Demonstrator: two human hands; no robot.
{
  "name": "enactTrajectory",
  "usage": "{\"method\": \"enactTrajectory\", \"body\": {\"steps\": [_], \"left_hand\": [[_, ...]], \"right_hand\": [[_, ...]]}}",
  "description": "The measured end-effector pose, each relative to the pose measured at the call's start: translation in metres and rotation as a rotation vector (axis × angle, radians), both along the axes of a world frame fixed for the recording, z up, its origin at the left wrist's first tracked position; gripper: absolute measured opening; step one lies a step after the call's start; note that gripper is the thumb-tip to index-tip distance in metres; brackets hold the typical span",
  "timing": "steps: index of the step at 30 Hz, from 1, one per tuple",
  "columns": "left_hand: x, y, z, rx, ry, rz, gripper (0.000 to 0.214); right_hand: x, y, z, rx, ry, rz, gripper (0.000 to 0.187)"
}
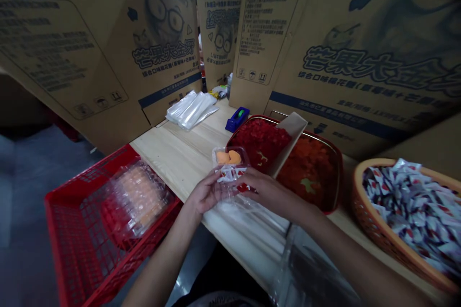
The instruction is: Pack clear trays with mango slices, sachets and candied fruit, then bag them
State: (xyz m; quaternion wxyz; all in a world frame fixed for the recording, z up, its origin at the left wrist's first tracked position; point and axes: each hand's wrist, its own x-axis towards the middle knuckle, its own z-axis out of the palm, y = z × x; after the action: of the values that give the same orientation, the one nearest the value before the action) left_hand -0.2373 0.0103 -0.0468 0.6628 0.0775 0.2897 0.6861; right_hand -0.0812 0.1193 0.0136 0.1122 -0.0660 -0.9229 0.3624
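Note:
A clear plastic box (230, 157) is held at the table's near edge. In its far end lie two orange pieces (228, 157), with a white and red sachet (230, 173) in front of them. My left hand (209, 194) cups the box from the left, its fingers partly closed around the wall. Over the near end reaches my right hand (260, 185), fingers bent together and pointing into the box. Something red shows just under these fingers; whether they grip it is hidden.
Red tray (341, 172) with red and orange heaps, parted by a cardboard strip (288, 146). A basket (360, 196) of sachets stands right, a red crate (59, 240) with packed boxes left. Plastic bags (192, 109), a blue tape dispenser (237, 119) and tall cartons (162, 24) stand behind.

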Motion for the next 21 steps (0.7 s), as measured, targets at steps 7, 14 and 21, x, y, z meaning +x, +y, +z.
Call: {"method": "enactTrajectory", "body": {"steps": [7, 14, 21], "left_hand": [[0.003, 0.001, 0.001, -0.009, -0.008, 0.002, 0.033], [0.003, 0.001, 0.000, -0.030, 0.032, -0.009, 0.039], [0.004, 0.003, 0.001, -0.027, 0.021, -0.018, 0.034]], "right_hand": [[0.002, 0.001, -0.001, 0.023, -0.028, -0.047, 0.017], [-0.009, 0.016, 0.011, 0.105, 0.042, -0.258, 0.021], [-0.010, 0.016, 0.020, 0.300, -0.105, -0.174, 0.017]]}}
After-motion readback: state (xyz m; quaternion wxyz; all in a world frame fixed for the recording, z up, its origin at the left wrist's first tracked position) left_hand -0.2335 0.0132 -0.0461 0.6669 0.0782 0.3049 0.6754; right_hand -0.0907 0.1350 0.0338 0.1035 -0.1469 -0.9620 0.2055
